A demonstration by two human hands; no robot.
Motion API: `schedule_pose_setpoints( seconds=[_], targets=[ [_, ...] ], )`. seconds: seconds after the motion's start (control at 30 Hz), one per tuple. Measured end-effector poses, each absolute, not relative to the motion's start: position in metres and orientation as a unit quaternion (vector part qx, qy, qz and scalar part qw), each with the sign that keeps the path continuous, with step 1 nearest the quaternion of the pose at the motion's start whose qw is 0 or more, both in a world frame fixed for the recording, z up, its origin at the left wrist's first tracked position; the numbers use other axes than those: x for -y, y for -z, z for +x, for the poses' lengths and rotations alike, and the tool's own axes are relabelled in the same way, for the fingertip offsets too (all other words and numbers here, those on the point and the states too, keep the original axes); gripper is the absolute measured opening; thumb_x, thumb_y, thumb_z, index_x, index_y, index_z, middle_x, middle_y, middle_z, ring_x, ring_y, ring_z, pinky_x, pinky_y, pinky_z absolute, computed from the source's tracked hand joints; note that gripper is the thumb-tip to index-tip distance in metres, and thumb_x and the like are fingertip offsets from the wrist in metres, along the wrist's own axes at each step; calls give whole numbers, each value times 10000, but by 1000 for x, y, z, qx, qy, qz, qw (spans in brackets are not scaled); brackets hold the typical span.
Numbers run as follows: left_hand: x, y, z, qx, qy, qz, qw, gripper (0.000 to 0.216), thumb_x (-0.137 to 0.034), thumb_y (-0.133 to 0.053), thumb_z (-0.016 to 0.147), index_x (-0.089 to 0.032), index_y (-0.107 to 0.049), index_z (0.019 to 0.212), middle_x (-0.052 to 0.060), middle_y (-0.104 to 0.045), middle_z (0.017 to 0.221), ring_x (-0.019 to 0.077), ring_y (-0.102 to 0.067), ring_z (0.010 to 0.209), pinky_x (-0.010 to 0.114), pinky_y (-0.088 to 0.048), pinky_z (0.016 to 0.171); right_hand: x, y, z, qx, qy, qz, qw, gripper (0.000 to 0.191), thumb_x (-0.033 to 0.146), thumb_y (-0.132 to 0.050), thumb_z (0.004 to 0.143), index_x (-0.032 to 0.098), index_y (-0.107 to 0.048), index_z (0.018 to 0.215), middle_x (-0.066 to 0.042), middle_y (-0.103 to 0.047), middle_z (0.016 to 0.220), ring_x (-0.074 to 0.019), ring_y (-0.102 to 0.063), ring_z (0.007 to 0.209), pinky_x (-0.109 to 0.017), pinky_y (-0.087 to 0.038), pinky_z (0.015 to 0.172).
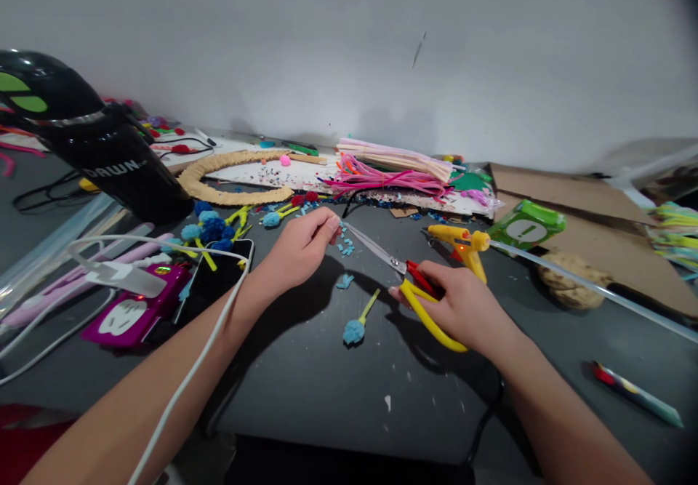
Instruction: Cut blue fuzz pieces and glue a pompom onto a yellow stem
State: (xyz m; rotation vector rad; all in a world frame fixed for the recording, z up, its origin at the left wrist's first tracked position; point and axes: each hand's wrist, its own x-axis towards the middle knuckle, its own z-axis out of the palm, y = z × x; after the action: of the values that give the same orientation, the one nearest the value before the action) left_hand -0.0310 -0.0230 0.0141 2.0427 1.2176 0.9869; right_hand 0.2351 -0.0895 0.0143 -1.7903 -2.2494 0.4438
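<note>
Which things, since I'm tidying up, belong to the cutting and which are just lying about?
Likely in the job:
scissors in the right hand
blue snippets near the left hand
blue pipe-cleaner flower
yellow glue gun

Apparently just lying about:
black DAWN bottle
smartphone

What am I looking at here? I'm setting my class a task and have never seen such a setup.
There's no machine: these are a person's bare hands, in one picture from a camera worn on the head, looking forward and down. The right grip holds red-and-yellow-handled scissors. The left grip is closed near the blade tips; what it pinches is too small to tell. On the grey table lie blue snippets, a blue puff on a green stem and a yellow glue gun. A black bottle is at the left.
</note>
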Motion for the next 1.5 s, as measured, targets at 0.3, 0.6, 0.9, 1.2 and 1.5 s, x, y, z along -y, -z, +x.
schedule_pose_setpoints(
  seconds=[0.3, 0.6, 0.9, 1.2, 1.5],
  targets=[
    [22, -13, -30, -451, -373, 759, 286, 326, -358, -396, 1004, -176, -518, 762, -11, -524, 709, 126, -482, 672, 258, -367, 656, 89, -13, 235, 766, -154, -614, 113, 454, 619, -606, 813, 227, -420, 681, 42, -466, 566, -125, -381, 545, -258, -243, 521],
    [22, -13, -31, -451, -373, 759, 285, 323, -352, -399, 1005, -174, -518, 763, -16, -523, 710, 117, -479, 667, 252, -367, 657, 88, -14, 234, 765, -156, -615, 111, 451, 618, -603, 812, 228, -419, 679, 42, -459, 562, -128, -374, 545, -257, -246, 523],
    [22, -13, -31, -453, -375, 759, 280, 332, -363, -388, 1003, -177, -517, 761, -7, -531, 706, 125, -484, 659, 255, -372, 639, 89, -13, 234, 764, -160, -615, 114, 440, 608, -591, 821, 225, -432, 674, 35, -478, 559, -128, -388, 544, -253, -250, 522],
    [23, -13, -31, -450, -384, 748, 301, 310, -365, -405, 998, -177, -521, 781, -10, -524, 723, 125, -480, 679, 262, -374, 657, 89, -14, 234, 737, -148, -646, 135, 439, 615, -632, 781, 231, -447, 674, 41, -497, 553, -132, -408, 534, -250, -270, 520],
    [24, -15, -32, -456, -379, 737, 324, 255, -352, -444, 973, -186, -505, 790, -18, -488, 709, 131, -455, 670, 276, -351, 633, 88, -16, 232, 744, -142, -642, 114, 448, 641, -599, 798, 232, -454, 687, 30, -520, 564, -136, -412, 538, -254, -256, 515]
  ],
)
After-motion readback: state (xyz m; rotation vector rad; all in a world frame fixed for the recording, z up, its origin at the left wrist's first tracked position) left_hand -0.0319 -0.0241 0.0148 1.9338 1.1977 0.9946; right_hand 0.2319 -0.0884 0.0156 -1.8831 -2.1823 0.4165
